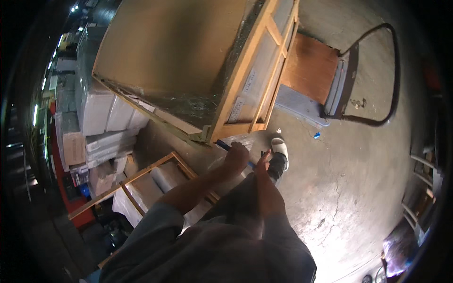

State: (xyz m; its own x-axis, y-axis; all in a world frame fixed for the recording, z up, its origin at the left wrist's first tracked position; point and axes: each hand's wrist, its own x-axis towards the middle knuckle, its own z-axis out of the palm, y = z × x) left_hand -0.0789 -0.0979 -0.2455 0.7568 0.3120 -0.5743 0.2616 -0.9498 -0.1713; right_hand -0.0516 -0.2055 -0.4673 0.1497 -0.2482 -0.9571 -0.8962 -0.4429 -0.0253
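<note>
Dark-clothed torso (207,254) filling six o'clock, left hand (237,159) gripping a blue bar (223,145)

Below its rolled grey sleeve, the left forearm (203,186) is slanting toward two o'clock. The left hand is clenching around the bar near the clock's centre, its knuckles facing up. The bar is sloping from ten to four o'clock, its upper end lying close to the lower corner of a wood-framed, plastic-wrapped crate (163,52) at eleven.

The right forearm (270,195) is rising almost straight toward twelve. Just to the left hand's three-o'clock side, the right hand (263,166) is pointing its fingers upward; whether it is grasping the bar, one cannot tell.

One white shoe (280,147) is showing beyond the right hand at one o'clock. Farther out, a trolley (302,104) is standing at two, wrapped white boxes (96,111) are stacking up at ten, and a wooden frame (147,168) is lying at eight.
</note>
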